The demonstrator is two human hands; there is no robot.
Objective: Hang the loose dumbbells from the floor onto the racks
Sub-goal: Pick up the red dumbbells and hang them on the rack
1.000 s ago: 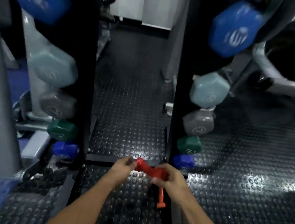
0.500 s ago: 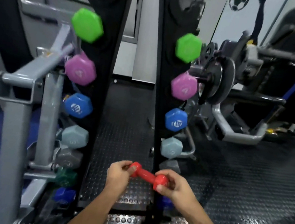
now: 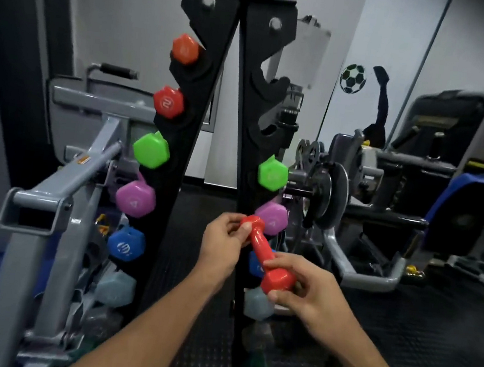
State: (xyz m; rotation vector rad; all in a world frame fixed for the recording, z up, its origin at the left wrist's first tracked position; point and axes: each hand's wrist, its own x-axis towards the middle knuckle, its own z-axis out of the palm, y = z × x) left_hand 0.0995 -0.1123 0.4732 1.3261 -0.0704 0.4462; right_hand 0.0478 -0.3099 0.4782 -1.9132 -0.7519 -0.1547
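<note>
The dumbbell (image 3: 267, 255) is pinched at its 2 ends by the left hand (image 3: 221, 241) and right hand (image 3: 309, 295); it could be dropped if the rack (image 3: 254, 99) is bumped

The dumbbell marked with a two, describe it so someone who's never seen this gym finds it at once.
Find the two tall black racks; take the left rack. Second from its top hangs the red dumbbell marked 2, below an orange one and above a green one. It alone there shows a white 2.

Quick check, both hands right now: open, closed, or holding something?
Left hand: fingers curled round the upper end of the red dumbbell.
Right hand: grips the lower end of the same dumbbell.
</note>
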